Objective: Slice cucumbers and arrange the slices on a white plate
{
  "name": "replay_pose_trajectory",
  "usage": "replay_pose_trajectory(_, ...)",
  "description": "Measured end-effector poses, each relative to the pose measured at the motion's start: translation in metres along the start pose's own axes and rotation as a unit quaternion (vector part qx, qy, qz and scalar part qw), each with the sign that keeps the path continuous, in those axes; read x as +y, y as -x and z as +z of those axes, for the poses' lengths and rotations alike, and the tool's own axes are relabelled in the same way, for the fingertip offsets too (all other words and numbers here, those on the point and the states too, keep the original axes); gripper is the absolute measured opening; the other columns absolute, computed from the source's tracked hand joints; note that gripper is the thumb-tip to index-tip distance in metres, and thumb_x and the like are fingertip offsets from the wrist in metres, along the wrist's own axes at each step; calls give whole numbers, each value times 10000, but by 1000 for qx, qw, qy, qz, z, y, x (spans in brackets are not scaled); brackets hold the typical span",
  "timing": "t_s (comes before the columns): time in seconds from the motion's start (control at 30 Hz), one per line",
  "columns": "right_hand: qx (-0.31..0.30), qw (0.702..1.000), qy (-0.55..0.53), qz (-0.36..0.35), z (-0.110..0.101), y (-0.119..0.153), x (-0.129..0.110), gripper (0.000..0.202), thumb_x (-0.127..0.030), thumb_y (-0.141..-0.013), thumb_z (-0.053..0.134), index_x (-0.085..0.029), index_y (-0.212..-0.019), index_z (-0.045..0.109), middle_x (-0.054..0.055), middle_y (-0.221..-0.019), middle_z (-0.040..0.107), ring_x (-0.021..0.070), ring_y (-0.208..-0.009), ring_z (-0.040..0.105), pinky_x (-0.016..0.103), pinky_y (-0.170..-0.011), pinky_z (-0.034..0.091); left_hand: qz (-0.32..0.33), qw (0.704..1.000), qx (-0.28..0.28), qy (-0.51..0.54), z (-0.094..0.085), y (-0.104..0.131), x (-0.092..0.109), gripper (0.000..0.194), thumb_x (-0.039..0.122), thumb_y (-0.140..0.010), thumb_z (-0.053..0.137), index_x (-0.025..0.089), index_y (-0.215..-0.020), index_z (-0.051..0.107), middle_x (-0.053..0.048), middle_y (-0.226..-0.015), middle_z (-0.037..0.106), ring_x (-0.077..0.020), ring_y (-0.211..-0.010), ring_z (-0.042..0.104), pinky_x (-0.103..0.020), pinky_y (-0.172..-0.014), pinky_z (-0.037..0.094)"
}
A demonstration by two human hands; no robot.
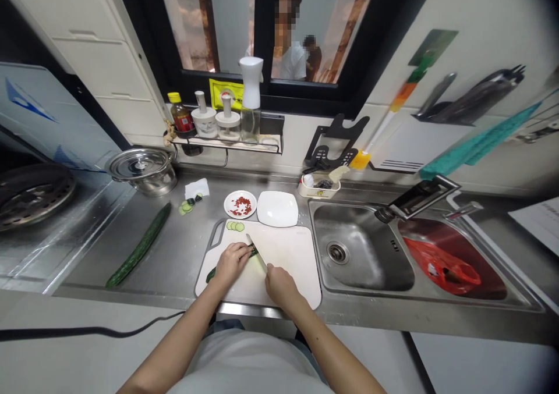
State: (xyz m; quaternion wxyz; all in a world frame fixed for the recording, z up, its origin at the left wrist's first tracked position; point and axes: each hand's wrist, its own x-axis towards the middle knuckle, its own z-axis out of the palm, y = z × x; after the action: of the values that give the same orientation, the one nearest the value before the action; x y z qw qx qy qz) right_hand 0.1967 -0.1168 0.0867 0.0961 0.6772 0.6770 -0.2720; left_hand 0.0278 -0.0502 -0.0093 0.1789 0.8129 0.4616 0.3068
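Observation:
On the white cutting board (pixel 288 266), my left hand (pixel 233 261) is closed over a cut cucumber (pixel 211 274), whose dark green end shows beside my wrist. My right hand (pixel 280 286) grips the handle of a knife (pixel 257 251). The blade lies against the cucumber, just right of my left fingertips. Several thin cucumber slices (pixel 235 226) rest near the board's top left corner. Behind the board stand a small plate with red chopped pieces (pixel 240 205) and a white square plate (pixel 278 208).
A whole cucumber (pixel 140 245) lies on the counter at left, near a lidded steel pot (pixel 144 170). More slices (pixel 186 206) sit by a white tissue (pixel 197 188). At right, a sink (pixel 362 248) adjoins a basin with a red bag (pixel 445 266). A person (pixel 290 59) appears beyond the window.

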Motion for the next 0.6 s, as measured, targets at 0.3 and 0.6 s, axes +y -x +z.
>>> replay_pose_trajectory(0.3,2,1000,-6,0,5,11,6,332,-93,-908,337,-95,-1130,584,163,-998,677,223,-980,636,278,-776,425,1,1000,-4,1,2,0,-2,223,286,-910,519,235,-987,723,-58,-958,677,-177,-897,586,-306,-794,490)
replay_pose_trajectory(0.6,5,1000,5,-6,6,-4,-1,345,-79,-904,323,-79,-1140,576,177,-1028,671,231,-994,633,282,-776,437,-1,1000,0,8,2,0,-2,219,295,-908,523,235,-971,724,-57,-951,679,-177,-889,587,-312,-788,491)
